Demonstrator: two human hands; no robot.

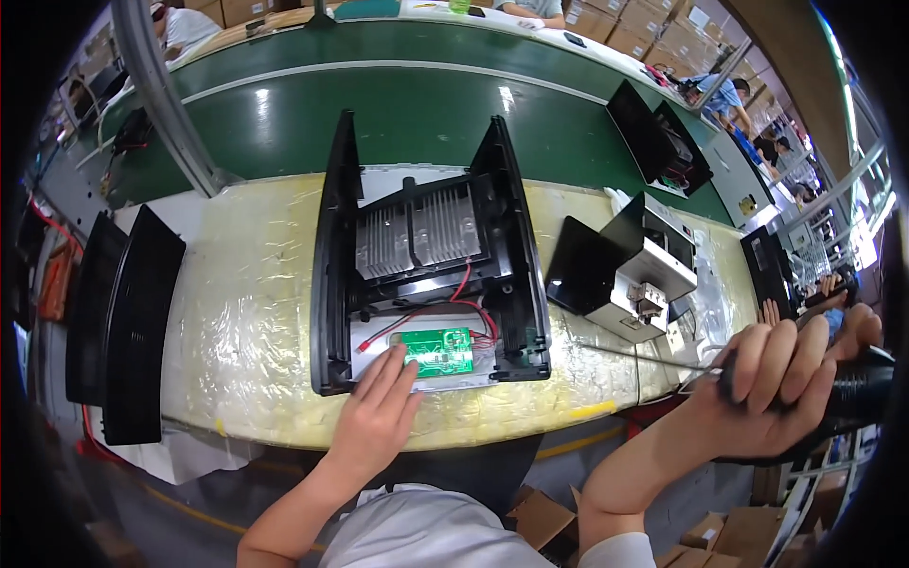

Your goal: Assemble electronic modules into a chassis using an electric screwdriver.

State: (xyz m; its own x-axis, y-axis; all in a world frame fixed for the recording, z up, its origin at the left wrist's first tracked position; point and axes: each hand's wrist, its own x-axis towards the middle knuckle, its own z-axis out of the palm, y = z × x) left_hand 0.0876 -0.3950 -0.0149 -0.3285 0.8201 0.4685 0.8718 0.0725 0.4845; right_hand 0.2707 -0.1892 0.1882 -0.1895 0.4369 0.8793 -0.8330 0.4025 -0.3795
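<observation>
A black open housing [335, 284] stands in front of me, with a finned silver heat sink [421, 232] inside it. At its near end lies a green circuit board [440, 352] with red wires [485, 322] running from it; a loose red connector rests beside it. My left hand [377, 407] lies with outstretched fingers, fingertips touching the board's left edge. Raised at the right, my right hand [781, 374] is wrapped round a black power screwdriver [860, 390], whose thin dark shaft points left over the bench. My palm and fingers cover part of its body.
Black panels [142, 327] stand at the left. A silver and black assembly [630, 284] sits right of the housing. Beyond the film-covered bench [246, 284] runs a green conveyor [284, 118] carrying another black unit [663, 142]. A metal post [161, 95] rises far left. Other people work nearby.
</observation>
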